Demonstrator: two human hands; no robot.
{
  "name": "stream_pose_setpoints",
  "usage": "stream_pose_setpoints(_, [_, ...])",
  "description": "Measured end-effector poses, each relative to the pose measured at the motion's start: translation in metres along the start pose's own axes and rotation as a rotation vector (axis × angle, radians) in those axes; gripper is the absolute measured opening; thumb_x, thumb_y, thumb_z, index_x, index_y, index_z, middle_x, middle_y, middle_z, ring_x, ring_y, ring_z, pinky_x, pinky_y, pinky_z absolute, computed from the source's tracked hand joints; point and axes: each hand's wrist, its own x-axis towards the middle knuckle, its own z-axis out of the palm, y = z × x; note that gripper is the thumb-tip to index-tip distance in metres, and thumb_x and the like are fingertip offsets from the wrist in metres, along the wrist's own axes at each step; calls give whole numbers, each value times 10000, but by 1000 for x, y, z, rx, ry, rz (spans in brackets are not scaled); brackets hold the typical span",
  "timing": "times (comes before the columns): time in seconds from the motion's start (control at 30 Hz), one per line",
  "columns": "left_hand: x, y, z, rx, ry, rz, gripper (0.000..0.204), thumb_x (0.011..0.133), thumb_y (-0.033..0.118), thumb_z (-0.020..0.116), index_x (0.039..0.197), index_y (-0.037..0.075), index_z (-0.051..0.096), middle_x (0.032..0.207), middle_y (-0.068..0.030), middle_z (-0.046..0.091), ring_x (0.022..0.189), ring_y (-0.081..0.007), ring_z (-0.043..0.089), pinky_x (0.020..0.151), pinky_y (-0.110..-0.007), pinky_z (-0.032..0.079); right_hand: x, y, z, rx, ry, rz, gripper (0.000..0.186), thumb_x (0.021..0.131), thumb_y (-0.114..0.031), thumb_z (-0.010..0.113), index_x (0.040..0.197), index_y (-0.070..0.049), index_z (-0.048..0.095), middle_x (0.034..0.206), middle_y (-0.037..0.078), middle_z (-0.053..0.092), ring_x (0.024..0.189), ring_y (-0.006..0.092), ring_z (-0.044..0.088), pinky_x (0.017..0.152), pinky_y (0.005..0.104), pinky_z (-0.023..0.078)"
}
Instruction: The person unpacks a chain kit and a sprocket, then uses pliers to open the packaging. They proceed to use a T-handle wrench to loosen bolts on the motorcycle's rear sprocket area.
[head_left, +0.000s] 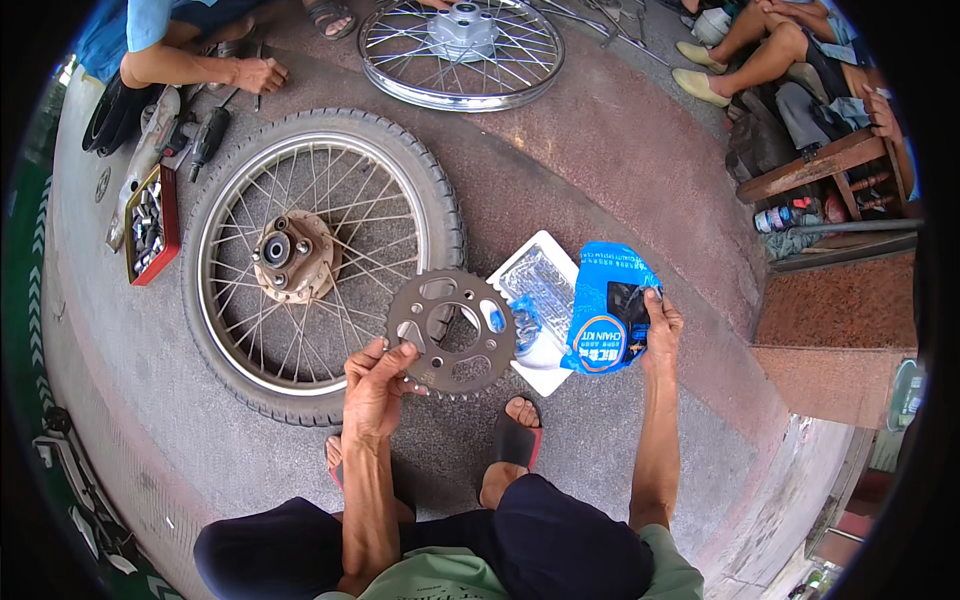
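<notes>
Grey and reddish pavement (620, 180), outdoors, a tyred wheel (430, 190) lying flat — dark gear (424, 318), pinched at its rim by the left hand (373, 388), left of the blue packet (600, 285) the right hand (662, 332) clasps.

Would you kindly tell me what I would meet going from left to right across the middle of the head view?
Red box → tyred wheel → sprocket → white tray → blue packet → right hand → stone block
</notes>
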Motion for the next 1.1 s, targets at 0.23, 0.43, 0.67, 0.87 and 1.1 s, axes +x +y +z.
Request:
stream_pose_setpoints(0.23, [2, 0, -2, -84, 41, 48, 44, 834, 28, 668, 875, 15, 675, 817, -120, 698, 616, -140, 667, 502, -301, 594, 3, 51, 8, -673, -114, -163, 237, 896, -228, 642, 929, 6, 629, 741, 58, 632, 663, 201, 572, 633, 330, 445])
stream_pose_setpoints(0.43, [-3, -2, 13, -19, 50, 0, 83, 817, 54, 695, 890, 17, 684, 800, -92, 690, 604, -110, 641, 500, -274, 588, -45, -30, 73, -1127, -218, -543, 544, 777, -139, 719, 1259, -2, 509, 1336, 205, 484, 1232, 376, 460, 1016, 464, 392])
stream_pose_setpoints(0.67, [-6, -12, 22, -31, 54, -125, 130, 802, 80, 712, 875, -15, 661, 733, -24, 630, 531, -65, 559, 453, -229, 565, -104, -56, 101, -1065, -827, -990, 513, 716, 9, 693, 1214, -23, 573, 1301, 166, 535, 1243, 331, 485, 1025, 476, 401])
stream_pose_setpoints(0.87, [-9, -13, 12, -152, 81, -251, 152, 829, 145, 696, 855, 1, 654, 753, -83, 663, 545, -141, 634, 455, -251, 565, -115, -48, 104, -967, -780, -1122, 359, 756, 0, 663, 1107, 51, 607, 1067, 186, 656, 1029, 331, 627, 893, 427, 497])
stream_pose_setpoints(1.1, [-6, -11, 19, -224, 23, -312, 524, 900, 550, 528, 865, 33, 606, 720, -105, 663, 660, -246, 696, 557, -331, 591, -126, -51, 105, -606, -811, -143, 173, 893, -130, 640, 810, 14, 591, 657, 87, 647, 631, 129, 651, 474, 304, 479])
